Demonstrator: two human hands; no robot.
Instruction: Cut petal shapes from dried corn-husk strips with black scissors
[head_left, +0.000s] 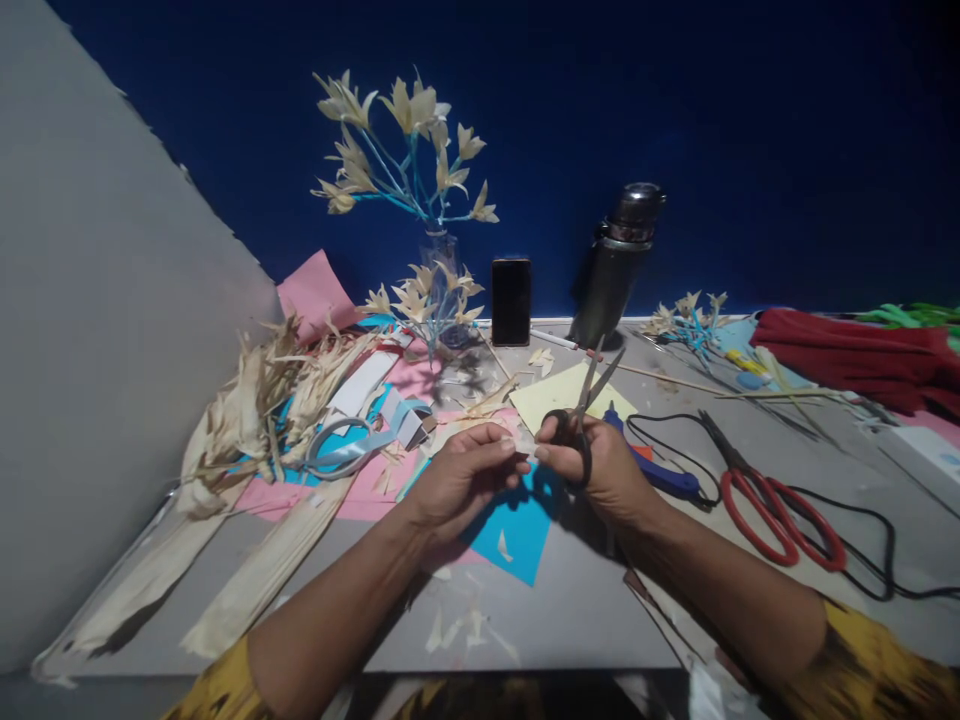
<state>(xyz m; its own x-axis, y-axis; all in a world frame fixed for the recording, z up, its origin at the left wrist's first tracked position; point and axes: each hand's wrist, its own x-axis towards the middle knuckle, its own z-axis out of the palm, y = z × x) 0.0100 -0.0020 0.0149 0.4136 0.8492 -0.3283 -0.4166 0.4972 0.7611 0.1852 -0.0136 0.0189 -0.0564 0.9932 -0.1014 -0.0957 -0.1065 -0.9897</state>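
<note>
The pale scrap (523,447) between the two hands, above the blue paper (517,530) on the worktop (585,620), is too small and blurred to make out, though the left hand (480,465) pinches one end with closed fingers. The right hand (589,460), palm inward, pinches the other end, its fingers also through the handles of upward-pointing black scissors (581,405), partly hidden by them.
</note>
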